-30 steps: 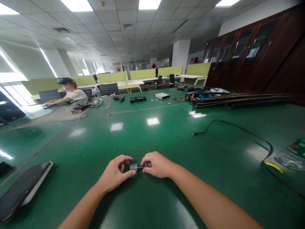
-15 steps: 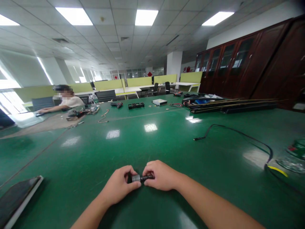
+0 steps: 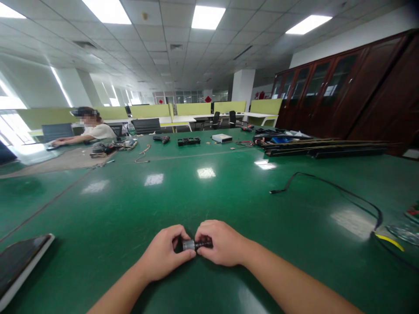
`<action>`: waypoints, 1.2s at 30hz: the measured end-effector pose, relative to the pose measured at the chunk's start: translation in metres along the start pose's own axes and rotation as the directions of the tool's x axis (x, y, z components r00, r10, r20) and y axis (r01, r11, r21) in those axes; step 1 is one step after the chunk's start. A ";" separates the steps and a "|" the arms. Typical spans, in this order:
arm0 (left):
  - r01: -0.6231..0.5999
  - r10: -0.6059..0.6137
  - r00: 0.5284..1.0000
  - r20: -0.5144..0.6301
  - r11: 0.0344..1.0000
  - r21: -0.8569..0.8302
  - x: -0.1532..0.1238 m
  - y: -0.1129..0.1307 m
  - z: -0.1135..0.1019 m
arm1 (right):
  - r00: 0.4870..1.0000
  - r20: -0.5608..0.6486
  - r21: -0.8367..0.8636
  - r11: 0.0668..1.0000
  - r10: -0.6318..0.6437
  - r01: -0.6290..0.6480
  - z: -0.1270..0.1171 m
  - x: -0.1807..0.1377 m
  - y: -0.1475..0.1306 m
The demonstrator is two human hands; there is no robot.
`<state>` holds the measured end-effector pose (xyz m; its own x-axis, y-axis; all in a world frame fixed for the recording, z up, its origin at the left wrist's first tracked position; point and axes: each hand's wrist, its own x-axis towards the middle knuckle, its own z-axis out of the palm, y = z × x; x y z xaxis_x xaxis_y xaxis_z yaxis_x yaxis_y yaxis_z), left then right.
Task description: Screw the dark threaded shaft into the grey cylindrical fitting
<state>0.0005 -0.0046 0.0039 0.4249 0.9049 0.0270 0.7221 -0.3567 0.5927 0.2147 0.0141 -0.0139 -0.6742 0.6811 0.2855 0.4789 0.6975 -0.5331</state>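
The small cylindrical part [image 3: 195,244] lies crosswise between both hands, its silver end pinched in the left hand [image 3: 165,256], its dark end in the right hand [image 3: 220,242], just above the table [image 3: 229,192].

Tablet [image 3: 19,266] left, cable [image 3: 330,187] right, on table [image 3: 209,196]
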 end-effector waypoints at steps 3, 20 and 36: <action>0.018 -0.018 1.000 0.001 1.000 -0.012 0.000 0.000 0.001 | 1.000 -0.009 -0.016 1.000 -0.027 0.027 -0.001 -0.002 0.001; 0.022 -0.022 1.000 0.005 1.000 -0.019 0.000 -0.002 0.002 | 0.999 0.040 -0.054 0.998 0.016 -0.013 -0.009 -0.005 0.004; 0.025 -0.025 1.000 0.019 1.000 -0.002 0.000 0.000 0.000 | 0.966 0.148 -0.041 0.977 0.212 -0.208 -0.041 -0.015 0.021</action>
<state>0.0009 -0.0044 0.0041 0.4173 0.9088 -0.0029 0.7313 -0.3339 0.5948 0.2581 0.0281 0.0031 -0.6335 0.7725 0.0449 0.6309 0.5492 -0.5480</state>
